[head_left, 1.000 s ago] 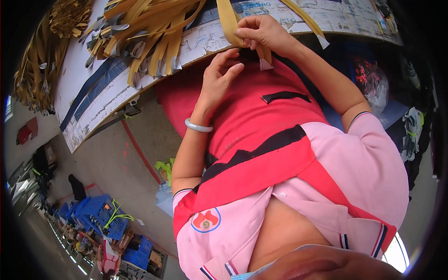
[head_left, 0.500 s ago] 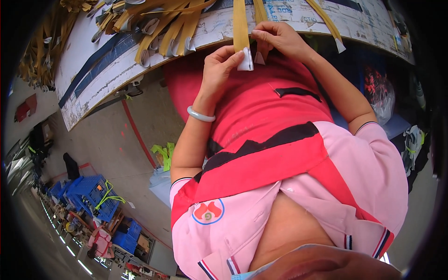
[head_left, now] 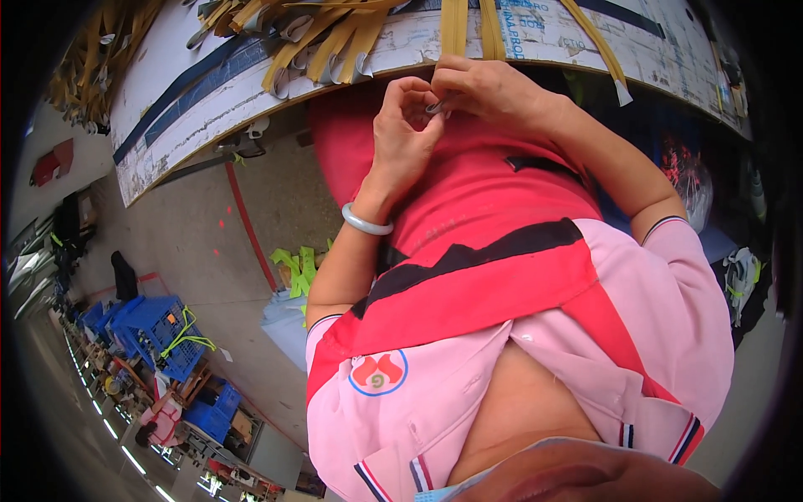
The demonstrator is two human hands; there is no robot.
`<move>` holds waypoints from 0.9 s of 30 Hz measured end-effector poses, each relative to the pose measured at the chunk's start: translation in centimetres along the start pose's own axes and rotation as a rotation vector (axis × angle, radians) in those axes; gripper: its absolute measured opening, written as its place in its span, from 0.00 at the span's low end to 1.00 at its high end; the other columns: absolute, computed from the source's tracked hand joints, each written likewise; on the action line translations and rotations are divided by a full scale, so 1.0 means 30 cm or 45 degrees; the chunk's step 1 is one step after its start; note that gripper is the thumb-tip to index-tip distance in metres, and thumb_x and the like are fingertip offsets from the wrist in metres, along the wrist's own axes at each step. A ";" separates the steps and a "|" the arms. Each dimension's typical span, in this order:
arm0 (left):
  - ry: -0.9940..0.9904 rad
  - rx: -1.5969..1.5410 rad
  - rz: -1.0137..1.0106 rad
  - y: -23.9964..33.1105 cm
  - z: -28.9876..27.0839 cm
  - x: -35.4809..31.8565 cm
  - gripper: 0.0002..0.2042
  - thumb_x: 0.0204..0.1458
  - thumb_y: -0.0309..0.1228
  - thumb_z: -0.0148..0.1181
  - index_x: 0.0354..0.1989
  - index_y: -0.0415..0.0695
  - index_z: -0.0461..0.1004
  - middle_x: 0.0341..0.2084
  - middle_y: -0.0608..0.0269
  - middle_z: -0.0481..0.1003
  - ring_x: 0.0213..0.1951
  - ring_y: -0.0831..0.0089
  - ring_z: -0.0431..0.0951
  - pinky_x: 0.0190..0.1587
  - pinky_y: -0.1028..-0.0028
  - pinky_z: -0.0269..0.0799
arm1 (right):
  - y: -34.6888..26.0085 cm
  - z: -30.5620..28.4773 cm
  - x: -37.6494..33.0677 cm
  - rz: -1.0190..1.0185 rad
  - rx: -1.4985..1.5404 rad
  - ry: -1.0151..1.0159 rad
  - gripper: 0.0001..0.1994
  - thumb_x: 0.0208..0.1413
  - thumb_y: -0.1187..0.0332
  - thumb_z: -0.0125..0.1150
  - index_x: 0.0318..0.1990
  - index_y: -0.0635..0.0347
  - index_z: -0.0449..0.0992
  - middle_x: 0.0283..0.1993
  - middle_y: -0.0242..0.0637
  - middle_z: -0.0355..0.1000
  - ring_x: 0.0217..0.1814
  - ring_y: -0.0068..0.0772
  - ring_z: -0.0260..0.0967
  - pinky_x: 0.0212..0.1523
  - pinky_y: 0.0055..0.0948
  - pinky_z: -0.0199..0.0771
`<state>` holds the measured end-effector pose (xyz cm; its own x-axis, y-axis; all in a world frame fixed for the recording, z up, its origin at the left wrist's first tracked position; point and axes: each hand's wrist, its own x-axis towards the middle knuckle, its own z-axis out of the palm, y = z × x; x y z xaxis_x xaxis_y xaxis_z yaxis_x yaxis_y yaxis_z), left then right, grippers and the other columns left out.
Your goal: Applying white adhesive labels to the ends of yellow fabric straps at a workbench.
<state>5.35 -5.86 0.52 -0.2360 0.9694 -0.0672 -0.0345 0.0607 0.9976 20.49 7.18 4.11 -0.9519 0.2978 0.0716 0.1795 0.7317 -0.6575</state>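
Observation:
My left hand (head_left: 403,134) and my right hand (head_left: 493,90) meet at the table's near edge, in front of the red apron. Both are closed in a pinch, fingertips together, around a small grey piece (head_left: 433,107). It appears to be at the lower end of a yellow zipper tape (head_left: 454,29), but fingers hide most of it. Beside that tape a second yellow zipper tape (head_left: 492,29) runs down behind my right hand. To the right, another yellow tape (head_left: 595,43) with a pale end hangs over the edge.
Bundled yellow tapes (head_left: 339,50) with grey ends spread over the worn white table (head_left: 242,96) at the left. Dark blue strips (head_left: 188,100) lie along its surface. Blue crates (head_left: 163,330) stand on the floor at the lower left. A clear plastic bag (head_left: 694,188) sits under the table at right.
My hands have come together; before, they were apart, the left holding the white end of one tape and the right at the tape beside it. The white end is now hidden by fingers.

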 end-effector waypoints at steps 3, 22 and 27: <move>-0.024 -0.067 0.014 0.028 -0.032 0.013 0.17 0.53 0.15 0.61 0.50 0.38 0.67 0.39 0.63 0.75 0.41 0.77 0.79 0.47 0.79 0.76 | -0.021 -0.007 0.011 -0.061 0.005 0.116 0.07 0.57 0.72 0.61 0.40 0.59 0.71 0.41 0.39 0.68 0.39 0.47 0.72 0.38 0.38 0.73; -0.279 -0.347 0.236 0.080 -0.111 0.144 0.15 0.49 0.15 0.67 0.45 0.38 0.75 0.43 0.64 0.74 0.42 0.77 0.77 0.47 0.77 0.76 | -0.017 -0.138 0.067 0.340 1.219 0.046 0.05 0.59 0.71 0.63 0.37 0.59 0.72 0.30 0.26 0.69 0.28 0.13 0.66 0.31 0.16 0.68; -0.184 -0.614 0.115 0.122 -0.090 0.171 0.11 0.50 0.17 0.66 0.42 0.38 0.76 0.42 0.63 0.77 0.43 0.77 0.79 0.47 0.77 0.78 | -0.004 -0.131 0.080 0.274 1.286 0.118 0.05 0.59 0.69 0.63 0.37 0.57 0.73 0.30 0.25 0.69 0.27 0.13 0.65 0.30 0.14 0.65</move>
<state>1.38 -1.31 3.78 -0.1233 0.9908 0.0565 -0.4726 -0.1087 0.8745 19.17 10.21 7.30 -0.8937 0.4389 -0.0928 0.0112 -0.1850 -0.9827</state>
